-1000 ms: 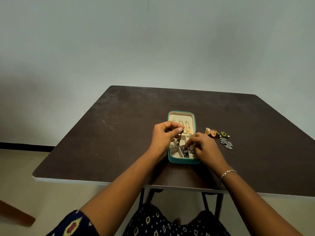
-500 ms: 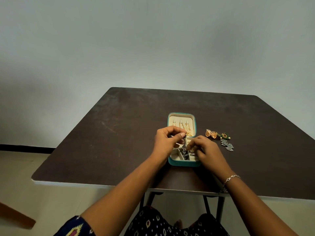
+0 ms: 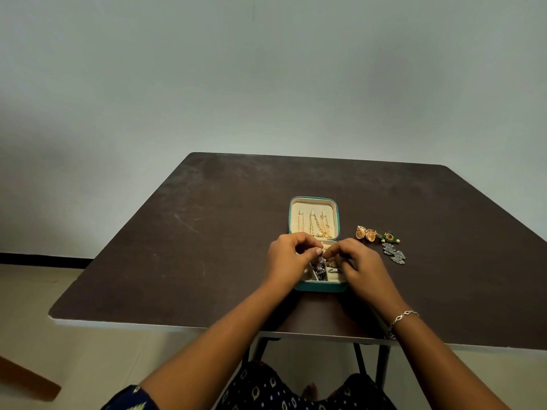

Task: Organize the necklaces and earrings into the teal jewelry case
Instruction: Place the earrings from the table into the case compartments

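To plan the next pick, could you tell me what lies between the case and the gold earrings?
Nothing: in the head view only bare table separates the case from the gold earrings.

teal jewelry case [image 3: 313, 287]: teal shell, cream lining | necklaces [image 3: 318, 226]: gold | dark earring [image 3: 320, 266]: blackish silver | right of case: gold earrings [image 3: 365, 233], green earring [image 3: 389, 236], silver-grey earrings [image 3: 395, 253] | table [image 3: 207, 232]: dark brown | bracelet [image 3: 404, 316]: silver | clothing [image 3: 266, 389]: navy, yellow-white motifs

The right hand [image 3: 362, 266] has raised its fingertips from the near compartments to meet the left hand [image 3: 288, 258] at mid-frame; the dark earring [image 3: 320, 267] now hangs from them.
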A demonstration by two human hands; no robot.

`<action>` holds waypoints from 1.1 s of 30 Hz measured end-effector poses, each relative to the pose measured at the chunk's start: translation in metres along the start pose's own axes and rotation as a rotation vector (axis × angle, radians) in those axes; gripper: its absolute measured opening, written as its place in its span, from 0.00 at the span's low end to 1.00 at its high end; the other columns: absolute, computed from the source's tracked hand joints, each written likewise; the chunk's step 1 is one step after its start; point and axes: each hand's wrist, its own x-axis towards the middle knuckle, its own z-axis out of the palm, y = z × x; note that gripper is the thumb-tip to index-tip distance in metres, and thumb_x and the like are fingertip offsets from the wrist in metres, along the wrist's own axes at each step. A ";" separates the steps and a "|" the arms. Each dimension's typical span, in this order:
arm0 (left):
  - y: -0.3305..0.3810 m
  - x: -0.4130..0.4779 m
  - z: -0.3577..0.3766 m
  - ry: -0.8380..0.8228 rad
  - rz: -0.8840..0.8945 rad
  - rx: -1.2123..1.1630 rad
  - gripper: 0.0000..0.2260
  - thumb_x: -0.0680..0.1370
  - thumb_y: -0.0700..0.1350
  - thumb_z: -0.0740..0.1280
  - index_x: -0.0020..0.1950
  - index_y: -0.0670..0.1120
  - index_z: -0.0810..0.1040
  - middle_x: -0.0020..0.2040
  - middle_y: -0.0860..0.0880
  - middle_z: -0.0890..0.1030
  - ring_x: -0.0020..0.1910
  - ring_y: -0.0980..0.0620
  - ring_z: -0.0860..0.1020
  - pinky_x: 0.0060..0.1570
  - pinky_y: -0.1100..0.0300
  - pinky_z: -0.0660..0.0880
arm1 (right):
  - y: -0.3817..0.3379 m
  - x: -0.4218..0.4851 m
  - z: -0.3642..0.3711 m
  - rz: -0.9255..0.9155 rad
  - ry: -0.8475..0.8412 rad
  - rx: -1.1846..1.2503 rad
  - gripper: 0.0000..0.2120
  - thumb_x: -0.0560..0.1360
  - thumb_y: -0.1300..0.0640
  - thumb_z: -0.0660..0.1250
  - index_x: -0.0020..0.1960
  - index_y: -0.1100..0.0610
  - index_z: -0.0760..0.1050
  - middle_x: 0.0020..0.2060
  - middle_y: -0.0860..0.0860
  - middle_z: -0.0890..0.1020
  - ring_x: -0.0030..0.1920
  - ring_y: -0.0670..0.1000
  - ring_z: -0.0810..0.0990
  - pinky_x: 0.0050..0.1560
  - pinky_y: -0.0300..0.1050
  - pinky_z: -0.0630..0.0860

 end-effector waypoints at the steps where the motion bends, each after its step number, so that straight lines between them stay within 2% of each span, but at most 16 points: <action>1: 0.000 -0.001 0.000 -0.004 0.009 0.026 0.03 0.72 0.40 0.70 0.45 0.45 0.82 0.41 0.52 0.81 0.39 0.63 0.76 0.39 0.74 0.72 | 0.000 0.000 0.000 -0.008 0.005 -0.006 0.15 0.69 0.74 0.61 0.42 0.57 0.79 0.43 0.52 0.80 0.46 0.49 0.77 0.45 0.40 0.72; 3: -0.002 -0.003 0.002 -0.006 0.023 0.066 0.04 0.72 0.40 0.70 0.46 0.46 0.81 0.41 0.52 0.81 0.38 0.62 0.76 0.36 0.76 0.70 | 0.001 -0.001 0.001 -0.021 0.013 -0.017 0.15 0.68 0.74 0.61 0.43 0.57 0.79 0.42 0.53 0.80 0.46 0.51 0.77 0.46 0.44 0.73; 7: -0.005 -0.003 0.007 -0.028 0.031 0.133 0.04 0.73 0.40 0.69 0.46 0.47 0.80 0.45 0.50 0.81 0.43 0.58 0.77 0.38 0.72 0.68 | 0.001 -0.003 0.000 -0.039 0.034 -0.015 0.15 0.68 0.74 0.60 0.44 0.57 0.78 0.42 0.53 0.80 0.46 0.51 0.77 0.47 0.47 0.75; 11: -0.002 -0.003 0.005 -0.009 0.020 0.101 0.07 0.75 0.35 0.64 0.46 0.44 0.80 0.44 0.54 0.78 0.41 0.66 0.73 0.36 0.78 0.69 | -0.001 -0.004 0.000 -0.052 0.028 -0.072 0.17 0.67 0.74 0.59 0.45 0.58 0.79 0.43 0.54 0.80 0.47 0.53 0.76 0.46 0.50 0.74; 15: -0.003 -0.003 0.005 0.001 0.017 0.110 0.08 0.76 0.33 0.62 0.46 0.43 0.79 0.50 0.51 0.80 0.49 0.63 0.72 0.37 0.81 0.69 | -0.002 -0.006 0.001 -0.055 -0.025 -0.139 0.18 0.67 0.74 0.59 0.43 0.57 0.81 0.45 0.53 0.78 0.48 0.52 0.73 0.45 0.48 0.72; 18: -0.003 -0.004 0.005 0.019 0.026 0.137 0.09 0.76 0.33 0.61 0.45 0.42 0.79 0.50 0.51 0.79 0.53 0.59 0.73 0.38 0.78 0.69 | -0.001 -0.007 0.002 -0.058 -0.034 -0.148 0.17 0.67 0.73 0.59 0.44 0.58 0.81 0.45 0.53 0.78 0.49 0.53 0.73 0.46 0.48 0.72; 21: -0.005 -0.005 0.005 0.038 0.048 0.170 0.10 0.75 0.30 0.60 0.42 0.40 0.80 0.49 0.49 0.78 0.56 0.55 0.74 0.42 0.74 0.70 | -0.003 -0.010 0.002 -0.090 0.029 -0.096 0.16 0.65 0.68 0.56 0.44 0.58 0.80 0.43 0.53 0.79 0.48 0.53 0.75 0.44 0.48 0.73; 24: -0.006 -0.007 0.006 0.041 0.074 0.201 0.11 0.74 0.29 0.60 0.40 0.39 0.80 0.49 0.45 0.78 0.56 0.51 0.74 0.51 0.60 0.76 | -0.002 -0.012 0.003 -0.127 0.039 -0.078 0.19 0.62 0.67 0.52 0.41 0.58 0.79 0.41 0.53 0.78 0.46 0.54 0.75 0.42 0.48 0.74; 26: -0.006 -0.008 0.006 0.037 0.086 0.231 0.11 0.73 0.29 0.61 0.40 0.39 0.81 0.48 0.45 0.77 0.54 0.51 0.75 0.52 0.55 0.76 | -0.001 -0.013 0.004 -0.139 0.021 -0.096 0.19 0.62 0.67 0.52 0.40 0.57 0.80 0.41 0.52 0.78 0.47 0.53 0.75 0.42 0.46 0.74; 33: -0.007 -0.008 0.008 0.031 0.119 0.279 0.11 0.73 0.29 0.61 0.41 0.40 0.82 0.45 0.46 0.76 0.49 0.50 0.74 0.50 0.56 0.75 | 0.000 -0.014 0.005 -0.144 0.004 -0.111 0.20 0.62 0.67 0.52 0.39 0.55 0.81 0.42 0.52 0.78 0.47 0.52 0.74 0.42 0.47 0.73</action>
